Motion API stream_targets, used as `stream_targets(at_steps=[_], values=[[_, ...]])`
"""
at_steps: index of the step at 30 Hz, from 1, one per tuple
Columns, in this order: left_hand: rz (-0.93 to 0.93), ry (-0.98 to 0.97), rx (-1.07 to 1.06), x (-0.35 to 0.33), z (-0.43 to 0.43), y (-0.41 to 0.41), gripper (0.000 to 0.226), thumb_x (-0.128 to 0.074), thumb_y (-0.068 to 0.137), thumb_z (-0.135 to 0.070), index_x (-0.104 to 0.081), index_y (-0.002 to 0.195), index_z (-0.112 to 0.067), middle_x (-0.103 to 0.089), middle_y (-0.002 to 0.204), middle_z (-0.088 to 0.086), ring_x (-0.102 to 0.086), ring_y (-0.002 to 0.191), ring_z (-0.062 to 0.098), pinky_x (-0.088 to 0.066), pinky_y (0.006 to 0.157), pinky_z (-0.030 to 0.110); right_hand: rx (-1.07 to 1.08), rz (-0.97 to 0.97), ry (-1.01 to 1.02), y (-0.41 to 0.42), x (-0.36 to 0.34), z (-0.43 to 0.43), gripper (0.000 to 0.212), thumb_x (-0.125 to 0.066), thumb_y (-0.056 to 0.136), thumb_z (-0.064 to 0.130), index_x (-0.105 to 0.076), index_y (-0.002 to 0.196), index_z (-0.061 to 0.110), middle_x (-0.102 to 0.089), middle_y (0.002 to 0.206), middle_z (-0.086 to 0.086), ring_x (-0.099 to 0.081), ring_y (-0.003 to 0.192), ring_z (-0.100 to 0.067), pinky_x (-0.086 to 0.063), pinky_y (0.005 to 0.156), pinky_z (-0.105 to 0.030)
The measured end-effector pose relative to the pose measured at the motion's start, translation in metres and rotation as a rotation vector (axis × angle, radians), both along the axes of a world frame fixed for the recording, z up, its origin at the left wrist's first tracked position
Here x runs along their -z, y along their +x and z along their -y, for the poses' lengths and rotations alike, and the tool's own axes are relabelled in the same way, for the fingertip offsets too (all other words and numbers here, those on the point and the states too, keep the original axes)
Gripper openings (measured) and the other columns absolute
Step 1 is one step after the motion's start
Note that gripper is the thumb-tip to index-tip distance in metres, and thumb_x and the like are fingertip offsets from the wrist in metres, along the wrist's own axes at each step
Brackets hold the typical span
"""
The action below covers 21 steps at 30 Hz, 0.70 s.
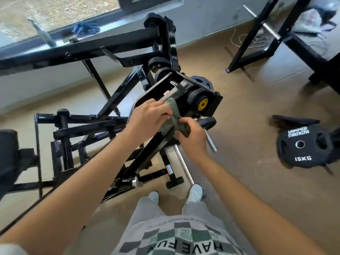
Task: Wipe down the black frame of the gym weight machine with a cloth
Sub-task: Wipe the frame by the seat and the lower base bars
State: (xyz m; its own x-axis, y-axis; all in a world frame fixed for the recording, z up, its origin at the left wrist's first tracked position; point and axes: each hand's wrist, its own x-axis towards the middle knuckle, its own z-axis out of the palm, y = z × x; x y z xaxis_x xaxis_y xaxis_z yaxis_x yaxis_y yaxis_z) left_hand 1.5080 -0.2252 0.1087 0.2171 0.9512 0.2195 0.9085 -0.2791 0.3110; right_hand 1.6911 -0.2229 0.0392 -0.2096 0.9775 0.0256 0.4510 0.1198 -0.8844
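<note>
Gripping the green cloth (176, 115) with both hands, your left hand (149, 116) and right hand (193, 137) press it around the black frame (147, 159) (just below the yellow-hubbed roller (201, 103)).

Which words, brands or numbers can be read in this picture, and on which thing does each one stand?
"HAMMER STRENGTH": on the black weight plate lying on the floor.
"15KG": lower on the same plate.
"HAVE FUN": on the person's checkered shirt, seen upside down.
Fine print above the shirt's checks: blurred, unreadable.
Small sticker on the black frame: too small to read.
The cloth shows no text.
</note>
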Motion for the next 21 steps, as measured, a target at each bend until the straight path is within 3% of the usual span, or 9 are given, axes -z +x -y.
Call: stream_targets(at_steps=[2,4,8,10,14,16,18,21], values=[[0.04,-0.059,-0.046,-0.001,0.013,0.003,0.005,-0.06,0.098,-0.028,-0.064,0.099,-0.031,-0.064,0.091,-0.02,-0.052,0.082,0.003,-0.052,0.073,0.034,-0.062,-0.058,-0.046,0.016,-0.003,0.008,0.047,-0.076,0.083,0.014,-0.056,0.123,0.029,-0.061,0.099,0.014,-0.059,0.094,0.0,-0.05,0.077,-0.019],[0.211,-0.135,-0.132,0.0,0.025,0.007,0.008,-0.059,0.097,-0.032,-0.062,0.1,-0.039,-0.062,0.087,-0.024,-0.058,0.078,-0.003,-0.053,0.073,0.027,-0.105,-0.051,-0.018,0.031,-0.006,0.016,0.06,-0.078,0.083,0.015,-0.051,0.136,0.026,-0.058,0.108,0.008,-0.056,0.1,0.002,-0.047,0.081,-0.011],[0.694,-0.316,-0.241,0.001,0.042,0.015,0.014,-0.064,0.098,-0.02,-0.064,0.095,-0.033,-0.071,0.09,-0.01,-0.07,0.082,0.009,-0.058,0.071,0.026,-0.115,0.099,0.219,0.052,-0.016,0.025,0.064,-0.08,0.082,0.029,-0.055,0.141,0.02,-0.047,0.139,0.0,-0.043,0.127,-0.018,-0.044,0.105,-0.03],[0.812,-0.371,-0.23,-0.001,0.049,0.018,0.01,-0.063,0.099,-0.018,-0.065,0.097,-0.028,-0.072,0.092,-0.004,-0.072,0.082,0.016,-0.063,0.068,0.035,-0.221,0.086,0.261,0.057,-0.022,0.026,0.068,-0.076,0.084,0.037,-0.051,0.145,0.022,-0.044,0.148,0.002,-0.038,0.135,-0.017,-0.033,0.114,-0.027],[1.1,-0.421,-0.256,-0.002,0.064,0.026,0.006,-0.063,0.098,-0.024,-0.065,0.102,-0.019,-0.072,0.101,0.007,-0.074,0.095,0.026,-0.063,0.075,0.04,-0.428,-0.243,-0.235,0.05,-0.034,0.027,0.066,-0.073,0.091,0.027,-0.043,0.15,0.03,-0.061,0.135,0.012,-0.057,0.126,-0.007,-0.049,0.106,-0.032],[1.228,-0.407,-0.37,0.001,0.073,0.034,0.011,-0.063,0.099,-0.02,-0.064,0.105,-0.011,-0.072,0.106,0.013,-0.073,0.1,0.029,-0.063,0.079,0.041,-0.357,-0.376,-0.415,0.04,-0.036,0.031,0.06,-0.074,0.091,0.029,-0.049,0.145,0.032,-0.066,0.127,0.013,-0.064,0.118,-0.008,-0.055,0.096,-0.029],[1.315,-0.44,-0.466,0.005,0.082,0.042,0.01,-0.063,0.099,-0.014,-0.065,0.104,-0.006,-0.071,0.108,0.017,-0.073,0.101,0.03,-0.062,0.08,0.038,-0.284,-0.497,-0.56,0.028,-0.034,0.036,0.056,-0.075,0.09,0.025,-0.054,0.141,0.027,-0.068,0.123,0.002,-0.069,0.111,-0.016,-0.06,0.084,-0.033],[1.28,-0.511,-0.517,0.006,0.092,0.048,0.01,-0.062,0.099,-0.011,-0.07,0.105,-0.008,-0.073,0.106,0.014,-0.073,0.1,0.028,-0.062,0.08,0.034,-0.181,-0.553,-0.692,0.016,-0.028,0.039,0.031,-0.066,0.095,0.011,-0.066,0.125,0.017,-0.071,0.114,-0.009,-0.073,0.102,-0.024,-0.062,0.075,-0.037]])
